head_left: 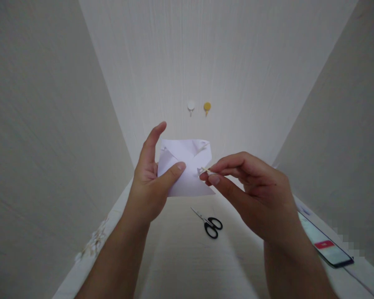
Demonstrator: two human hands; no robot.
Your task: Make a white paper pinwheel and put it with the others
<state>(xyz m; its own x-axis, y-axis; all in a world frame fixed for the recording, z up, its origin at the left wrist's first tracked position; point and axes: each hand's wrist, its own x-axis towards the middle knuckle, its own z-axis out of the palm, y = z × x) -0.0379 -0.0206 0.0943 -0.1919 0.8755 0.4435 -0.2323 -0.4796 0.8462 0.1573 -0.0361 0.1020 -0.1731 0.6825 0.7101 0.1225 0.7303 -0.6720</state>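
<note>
My left hand [151, 178] holds a folded white paper [188, 166] up in front of me, thumb pressed on its front and fingers behind it. My right hand [252, 189] pinches a thin pale stick [206, 170], like a toothpick, between thumb and forefinger. The stick's tip touches the paper's right side near the folded flaps. Both hands hover above a pale tabletop.
Black-handled scissors [209, 224] lie on the table [187, 265] below the paper. A phone [326, 243] with a lit screen rests at the right edge. A small heap of pale sticks [93, 243] lies at the left edge. Two wall hooks, white [191, 106] and yellow [207, 107], hang ahead.
</note>
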